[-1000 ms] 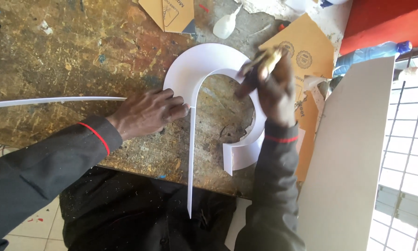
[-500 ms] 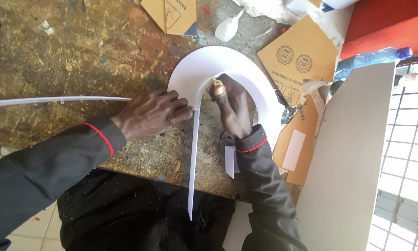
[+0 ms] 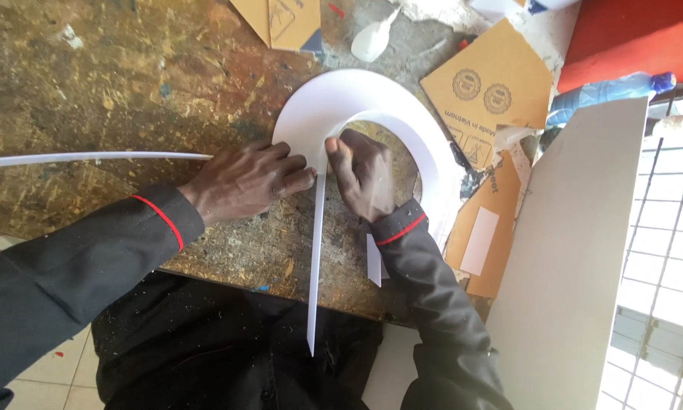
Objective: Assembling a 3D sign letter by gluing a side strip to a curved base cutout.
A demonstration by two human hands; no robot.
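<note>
A white arch-shaped sheet (image 3: 372, 95) lies flat on the worn wooden table (image 3: 113, 83). A narrow white strip (image 3: 315, 258) stands on edge along the arch's inner left side and reaches past the table's near edge. My left hand (image 3: 250, 178) presses down on the arch's left leg, fingertips against the strip. My right hand (image 3: 364, 178) is inside the arch's opening with fingers curled and the thumb pushing the strip's top end from the other side. Whether the right hand still holds a small tool is hidden.
A long thin white strip (image 3: 91, 158) lies across the table at left. Brown cardboard pieces (image 3: 493, 83) and a small white squeeze bottle (image 3: 372, 38) sit behind the arch. A blue plastic bottle (image 3: 607, 91), a large white board (image 3: 569, 266) and a wire grid (image 3: 668, 266) are at right.
My right hand came down from the arch's right side, where it held a yellowish tool, into the opening and now presses the strip. The left hand stayed put.
</note>
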